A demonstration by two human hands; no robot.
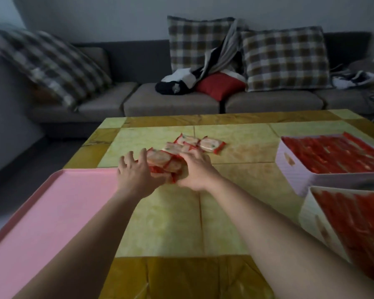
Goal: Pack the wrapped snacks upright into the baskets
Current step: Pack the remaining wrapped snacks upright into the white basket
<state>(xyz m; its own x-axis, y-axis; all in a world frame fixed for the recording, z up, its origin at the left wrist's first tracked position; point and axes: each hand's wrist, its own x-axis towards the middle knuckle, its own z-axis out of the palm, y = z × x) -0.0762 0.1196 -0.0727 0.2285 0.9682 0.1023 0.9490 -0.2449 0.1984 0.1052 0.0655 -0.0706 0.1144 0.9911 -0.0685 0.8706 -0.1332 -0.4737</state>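
While both hands press in on a loose stack of snacks (164,164) near the middle of the table (242,152), the bundle is only squeezed from its sides, not gripped. The left hand (136,173) has its fingers spread against the stack's left side; the right hand (194,169) curls over the right side and top. A few more packets (200,142) lie flat just beyond, toward the far edge. Slick wrappers could slide past each other, so a lift with uneven pressure would likely fan the stack out or drop packets. Both baskets (294,167) at the right edge look nearly full of upright red packs, so forcing a thick bundle in could tip neighbours or crush snacks. A pink tray (52,203) sits at the left edge.
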